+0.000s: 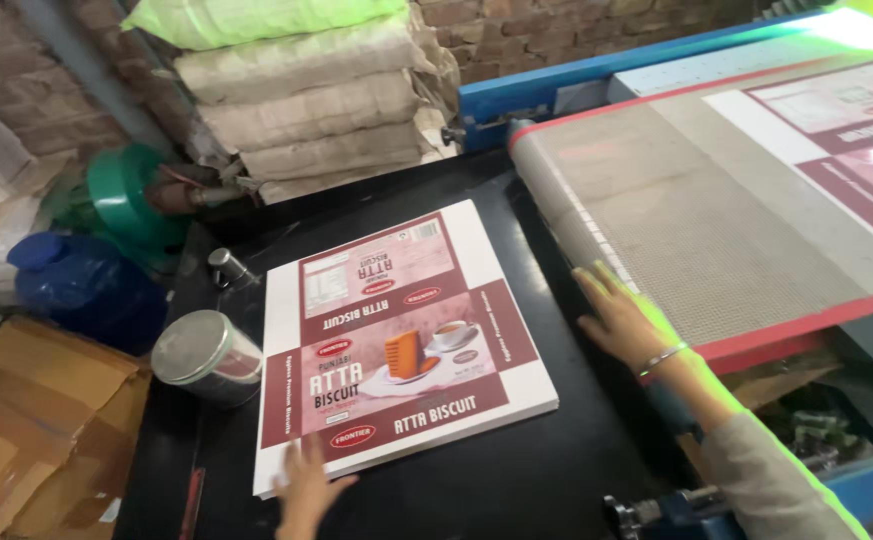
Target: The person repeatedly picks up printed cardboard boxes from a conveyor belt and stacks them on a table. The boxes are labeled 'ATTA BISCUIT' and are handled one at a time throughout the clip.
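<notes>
While your left hand [308,490] lies flat with fingers spread on the near edge of the stack of printed sheets [406,340], nothing is closed in its grip; the palm simply presses down on the lower left corner. Your right hand [621,320] rests open as well, fingers extended, against the near end of the conveyor belt [716,230], just where the mesh curves over the roller. A thin bracelet [662,358] sits at that wrist, above a grey sleeve [771,480]. Neither hand holds anything.

The stack of printed sheets lies flat on the black worktop [546,470], turned slightly askew, its right edge near the belt but apart from it. The top sheet shows maroon and pink panels with a picture of biscuits and a cup.

Further printed sheets [846,130] lie on the far part of the belt, well apart from your right hand. A red strip [806,325] borders the belt's near side.

To the left of the stack, a metal tin [206,355] lies on its side, just beside the sheets. A small metal cap [226,265] stands behind it. Filled sacks [306,100] are piled against the brick wall [556,30]. A blue drum [81,285] and folded brown cardboard [36,420] sit at the left, off the worktop.
</notes>
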